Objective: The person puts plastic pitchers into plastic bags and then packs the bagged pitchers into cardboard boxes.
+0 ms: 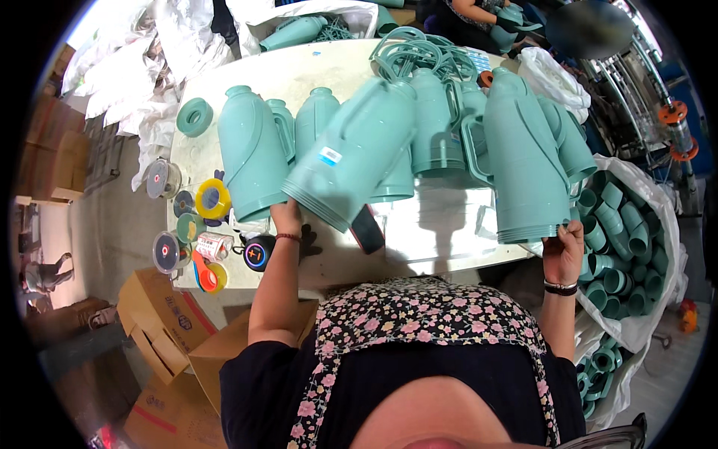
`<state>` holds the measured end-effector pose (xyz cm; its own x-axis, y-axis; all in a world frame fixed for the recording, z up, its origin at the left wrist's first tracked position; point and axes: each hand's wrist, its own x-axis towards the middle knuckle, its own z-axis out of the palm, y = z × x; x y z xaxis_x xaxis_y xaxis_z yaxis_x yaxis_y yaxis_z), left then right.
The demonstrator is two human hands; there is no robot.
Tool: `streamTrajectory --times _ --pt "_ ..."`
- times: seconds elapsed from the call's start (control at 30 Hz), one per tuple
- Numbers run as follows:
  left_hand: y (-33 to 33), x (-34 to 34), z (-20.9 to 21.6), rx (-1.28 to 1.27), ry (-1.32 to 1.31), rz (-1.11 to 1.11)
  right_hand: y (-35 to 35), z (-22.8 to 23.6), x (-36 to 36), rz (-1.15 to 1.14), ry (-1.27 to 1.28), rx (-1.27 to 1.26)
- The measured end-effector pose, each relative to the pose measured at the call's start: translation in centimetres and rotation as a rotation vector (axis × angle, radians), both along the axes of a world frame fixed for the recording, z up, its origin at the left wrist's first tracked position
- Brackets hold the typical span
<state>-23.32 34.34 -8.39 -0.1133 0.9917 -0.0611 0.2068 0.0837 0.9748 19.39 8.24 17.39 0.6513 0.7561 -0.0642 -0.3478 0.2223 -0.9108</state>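
At your far left on the table (351, 277), a loose green ring (185, 120) lies beside the left flask (248, 161). That flask's neck is away from you and its base toward you, the long axis nearly straight up the view; its handle is on the right side, covering part of a flask behind it.

Your left hand (286, 220) is at the near edge of the table, just where the left flask's base and the lower-left corner of the labelled flask (355, 157) meet. Your fingertips are hidden behind the green plastic, so I cannot tell whether they are clamped on either one. The labelled flask hangs over the middle of the table, slightly blurred; its long axis slants, ridged base toward you and to the left, neck away and to the right. It partly hides the flasks behind it, and its neck crosses the heap of green handles (430, 52).

Further right, the right flask (527, 165) leans a little left at its neck, base toward you, handle on its left side. Your right hand (565, 251) has thumb and fingers closed on that base's right edge; some fingertips are hidden. Beyond, a white sack (662, 194) holds green parts, many overlapping.
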Motion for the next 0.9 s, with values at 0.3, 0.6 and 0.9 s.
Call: streamTrajectory --times 0.3,0.6,0.9 --pt "-3.0 5.1 1.5 0.1 -0.109 0.32 -1.9 -1.5 6.5 0.285 0.065 0.001" --pt "-2.5 6.1 1.6 0.217 -0.932 0.254 -0.8 -8.5 7.3 0.394 0.157 0.064" --pt "-3.5 7.9 7.2 0.091 -0.516 0.446 2.7 -14.6 8.2 0.589 0.039 0.326"
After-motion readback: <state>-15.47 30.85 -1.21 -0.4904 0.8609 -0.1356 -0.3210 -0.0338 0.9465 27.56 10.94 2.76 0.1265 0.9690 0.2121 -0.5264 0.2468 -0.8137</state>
